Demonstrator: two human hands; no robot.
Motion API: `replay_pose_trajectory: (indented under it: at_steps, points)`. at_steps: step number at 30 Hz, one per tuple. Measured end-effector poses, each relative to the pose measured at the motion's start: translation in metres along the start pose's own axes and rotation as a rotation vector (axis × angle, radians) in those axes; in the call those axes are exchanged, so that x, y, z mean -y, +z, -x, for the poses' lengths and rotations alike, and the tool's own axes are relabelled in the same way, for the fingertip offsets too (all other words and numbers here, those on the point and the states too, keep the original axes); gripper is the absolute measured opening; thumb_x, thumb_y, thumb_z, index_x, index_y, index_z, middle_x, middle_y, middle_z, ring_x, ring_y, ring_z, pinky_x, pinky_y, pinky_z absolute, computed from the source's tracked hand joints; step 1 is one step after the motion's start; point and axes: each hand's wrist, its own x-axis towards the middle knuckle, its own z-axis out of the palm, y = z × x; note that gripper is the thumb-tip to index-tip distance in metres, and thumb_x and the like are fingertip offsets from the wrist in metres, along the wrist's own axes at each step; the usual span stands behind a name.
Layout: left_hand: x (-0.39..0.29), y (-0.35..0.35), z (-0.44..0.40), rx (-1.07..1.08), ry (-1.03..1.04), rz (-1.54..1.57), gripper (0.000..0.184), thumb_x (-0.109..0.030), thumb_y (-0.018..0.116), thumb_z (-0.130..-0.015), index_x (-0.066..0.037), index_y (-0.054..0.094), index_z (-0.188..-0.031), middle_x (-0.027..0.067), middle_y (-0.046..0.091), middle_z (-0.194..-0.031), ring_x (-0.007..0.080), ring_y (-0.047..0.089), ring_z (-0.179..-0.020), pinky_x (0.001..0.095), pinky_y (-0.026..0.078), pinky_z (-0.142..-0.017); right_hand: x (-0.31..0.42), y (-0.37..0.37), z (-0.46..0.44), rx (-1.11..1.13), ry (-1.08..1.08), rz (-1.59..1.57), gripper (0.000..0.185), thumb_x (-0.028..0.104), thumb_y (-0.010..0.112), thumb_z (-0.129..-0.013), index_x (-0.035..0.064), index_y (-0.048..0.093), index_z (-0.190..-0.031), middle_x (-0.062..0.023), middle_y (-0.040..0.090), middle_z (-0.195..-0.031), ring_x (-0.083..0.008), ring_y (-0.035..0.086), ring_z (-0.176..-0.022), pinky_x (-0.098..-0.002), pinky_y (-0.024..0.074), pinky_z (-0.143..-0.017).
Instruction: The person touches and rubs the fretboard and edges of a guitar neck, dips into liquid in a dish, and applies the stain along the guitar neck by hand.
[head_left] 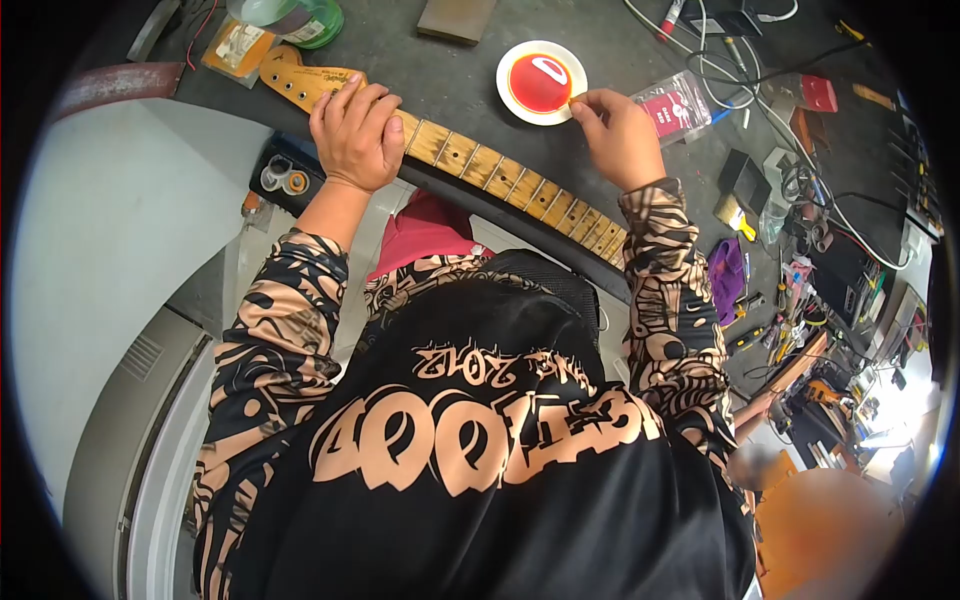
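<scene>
A guitar neck [500,174] with a worn, light wood fretboard lies slantwise along the front edge of the dark workbench. My left hand [357,135] is wrapped over it near the headstock [300,82]. A white dish [543,112] holding red liquid [540,84] sits behind the neck. My right hand [618,135] is at the dish's right rim, thumb and forefinger pinched together; what they hold, if anything, is too small to make out. Just right of that hand lies a clear packet with a dark red label [672,116].
A green container [305,25] stands at the back left beside an orange packet [238,48]. A flat block [456,18] lies at the back. Cables [760,80], a yellow brush [737,218], a purple cloth [727,275] and several tools crowd the right. Another person is partly visible, lower right.
</scene>
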Motion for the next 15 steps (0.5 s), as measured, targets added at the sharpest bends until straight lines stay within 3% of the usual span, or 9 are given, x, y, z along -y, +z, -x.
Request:
replay_pose_trajectory:
  at_steps: [1, 2, 3, 5, 6, 10, 12, 13, 15]
  points:
    - [0.0, -0.001, 0.0, 0.009, -0.006, -0.006, 0.03, -0.036, 0.052, -0.096, -0.018, 0.075, -0.104, -0.0009, 0.069, -0.115, 0.0261, 0.054, -0.13, 0.0496, 0.029, -0.113, -0.001, -0.004, 0.001, 0.067, 0.164, -0.187, 0.021, 0.022, 0.07, -0.097, 0.0048, 0.076, -0.107, -0.0138, 0.075, -0.103, -0.0236, 0.072, -0.093, -0.035, 0.0553, -0.081]
    - [0.0, -0.002, -0.001, 0.017, -0.011, -0.011, 0.029, -0.035, 0.053, -0.096, -0.018, 0.075, -0.104, -0.001, 0.069, -0.116, 0.0262, 0.053, -0.13, 0.0498, 0.028, -0.113, -0.01, -0.002, 0.004, 0.035, 0.194, -0.378, 0.025, 0.024, 0.071, -0.099, 0.0025, 0.076, -0.109, -0.0086, 0.077, -0.101, -0.0133, 0.07, -0.088, -0.0284, 0.0527, -0.079]
    - [0.0, -0.003, -0.001, 0.014, -0.001, -0.006, 0.029, -0.035, 0.053, -0.096, -0.018, 0.075, -0.104, -0.001, 0.069, -0.116, 0.0262, 0.053, -0.13, 0.0498, 0.028, -0.113, -0.015, 0.0, 0.005, 0.024, 0.197, -0.38, 0.025, 0.024, 0.071, -0.099, 0.0025, 0.076, -0.109, -0.0086, 0.077, -0.101, -0.0133, 0.07, -0.088, -0.0284, 0.0527, -0.079]
    - [-0.002, -0.005, -0.002, 0.042, 0.0, -0.027, 0.032, -0.032, 0.049, -0.097, -0.015, 0.075, -0.106, 0.0016, 0.07, -0.118, 0.0278, 0.054, -0.131, 0.0491, 0.029, -0.113, -0.02, 0.0, 0.01, 0.047, 0.316, -0.81, 0.027, 0.025, 0.073, -0.099, -0.0002, 0.076, -0.108, -0.0025, 0.076, -0.095, -0.0091, 0.066, -0.083, -0.026, 0.0516, -0.077]
    - [-0.001, -0.004, -0.001, 0.047, 0.003, -0.029, 0.032, -0.032, 0.049, -0.097, -0.015, 0.075, -0.106, 0.0017, 0.07, -0.118, 0.0281, 0.054, -0.131, 0.049, 0.029, -0.113, -0.024, 0.002, 0.011, 0.038, 0.322, -0.812, 0.027, 0.025, 0.073, -0.099, -0.0002, 0.076, -0.108, -0.0025, 0.076, -0.095, -0.0091, 0.066, -0.083, -0.026, 0.0516, -0.077]
    - [0.0, -0.005, -0.002, 0.055, 0.006, -0.035, 0.032, -0.032, 0.049, -0.097, -0.015, 0.075, -0.106, 0.0016, 0.07, -0.118, 0.0281, 0.054, -0.131, 0.0489, 0.029, -0.113, -0.021, 0.01, 0.006, 0.01, 0.273, -0.656, 0.023, 0.021, 0.071, -0.099, 0.0022, 0.076, -0.111, -0.0043, 0.076, -0.096, -0.0134, 0.067, -0.078, -0.0299, 0.052, -0.073]
    - [0.0, -0.005, -0.002, 0.059, 0.006, -0.039, 0.031, -0.031, 0.05, -0.096, -0.015, 0.075, -0.106, 0.0014, 0.069, -0.118, 0.0282, 0.053, -0.131, 0.0487, 0.029, -0.113, -0.005, 0.009, 0.005, -0.068, 0.004, -0.025, 0.018, 0.019, 0.069, -0.097, 0.0071, 0.077, -0.108, -0.009, 0.075, -0.096, -0.0251, 0.069, -0.08, -0.0384, 0.0535, -0.073]
    - [-0.001, -0.006, -0.003, 0.061, 0.003, -0.039, 0.031, -0.031, 0.05, -0.096, -0.015, 0.075, -0.106, 0.0014, 0.069, -0.118, 0.0282, 0.053, -0.131, 0.0487, 0.029, -0.113, -0.004, 0.01, 0.004, -0.064, 0.004, -0.025, 0.018, 0.019, 0.069, -0.097, 0.0071, 0.077, -0.108, -0.009, 0.075, -0.096, -0.0251, 0.069, -0.08, -0.0384, 0.0535, -0.073]
    - [-0.001, -0.007, -0.003, 0.064, 0.008, -0.04, 0.03, -0.03, 0.051, -0.095, -0.016, 0.074, -0.106, 0.0009, 0.069, -0.119, 0.0279, 0.053, -0.131, 0.0489, 0.029, -0.113, -0.002, 0.016, -0.002, -0.18, -0.272, 0.311, 0.015, 0.019, 0.067, -0.094, 0.0098, 0.076, -0.101, -0.0117, 0.071, -0.094, -0.033, 0.067, -0.088, -0.0451, 0.054, -0.075]
